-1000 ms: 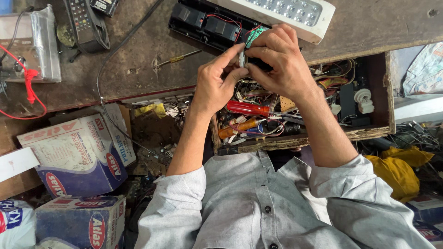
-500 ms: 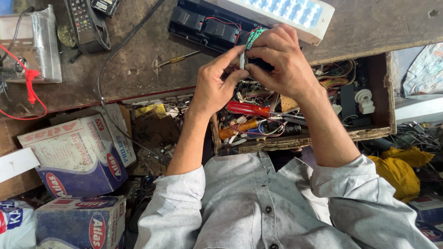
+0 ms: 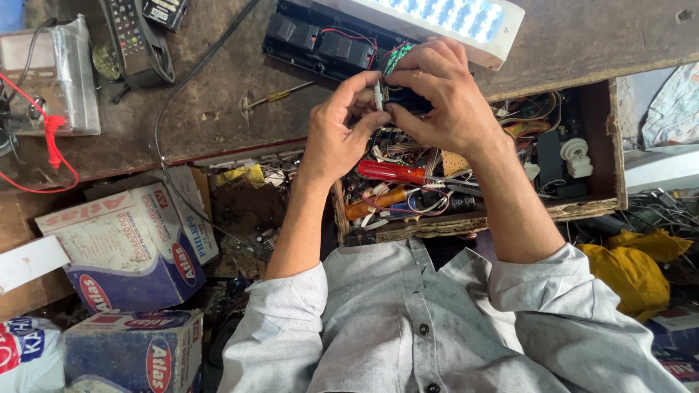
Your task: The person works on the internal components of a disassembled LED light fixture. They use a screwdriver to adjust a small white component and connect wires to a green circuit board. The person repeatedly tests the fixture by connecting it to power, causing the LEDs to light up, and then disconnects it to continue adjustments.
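Green circuit board (image 3: pixel 398 58), small and partly hidden, sits pinched between both hands over the table's (image 3: pixel 218 109) near edge, just in front of the black battery case (image 3: pixel 320 45) with its red wires and the white LED lamp (image 3: pixel 444 18). Compared with a second ago, almost nothing has shifted: the hands stay in the same spot with the same grip, so the work looks like fine, stationary handling rather than any move elsewhere. Left hand (image 3: pixel 336 131) has its thumb and fingers (image 3: pixel 357 86) closed on a small silvery part at the board's edge; right hand (image 3: pixel 440 94) curls over the top, fingers clamped on the board. Beneath them an open wooden drawer (image 3: pixel 582 207) holds a red-handled screwdriver (image 3: pixel 389 172), an orange one, loose wires and a white socket. A small screwdriver (image 3: pixel 280 94) lies on the table to the left, beside a black cable, a remote (image 3: pixel 131 33) and a plastic-wrapped box with red leads. Cardboard boxes (image 3: pixel 124 247) crowd the floor lower left; a yellow cloth (image 3: pixel 633 266) lies right. Nothing blocks the hands.
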